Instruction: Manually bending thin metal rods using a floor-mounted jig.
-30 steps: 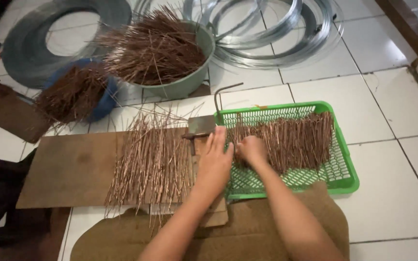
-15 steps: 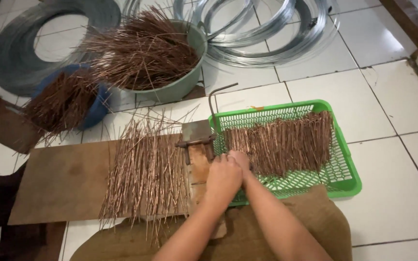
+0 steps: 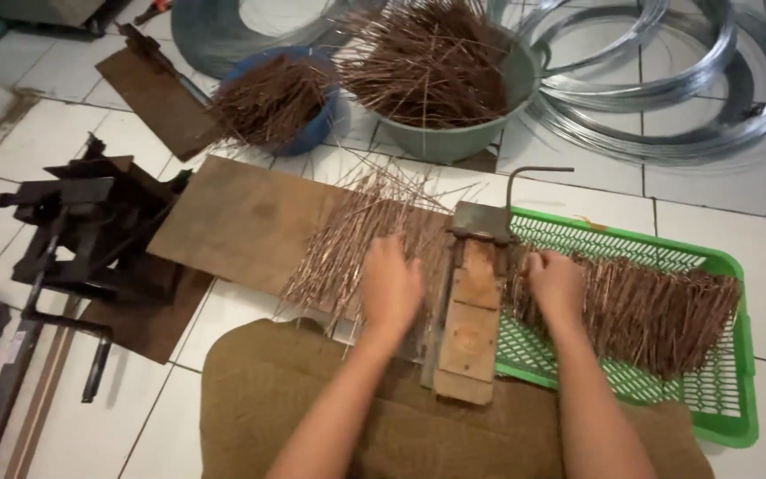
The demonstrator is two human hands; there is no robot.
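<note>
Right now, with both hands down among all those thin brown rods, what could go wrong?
The left hand presses on a loose fan of rods on the board; stray ends stick out and could prick the palm. The right hand rests on the bundled rods in the green basket, and a push might tip some out. The wooden jig between the hands could pinch fingers.

The wire pieces [image 3: 347, 253] are coppery brown, as are those in the bright green mesh basket [image 3: 729, 390]. The board [image 3: 241, 222] beneath is plain brown. One basin [image 3: 463, 133] is grey-green, the other bowl [image 3: 316, 129] blue. The wire coils [image 3: 667, 89] are silvery, the floor [image 3: 711, 191] white tile.
</note>
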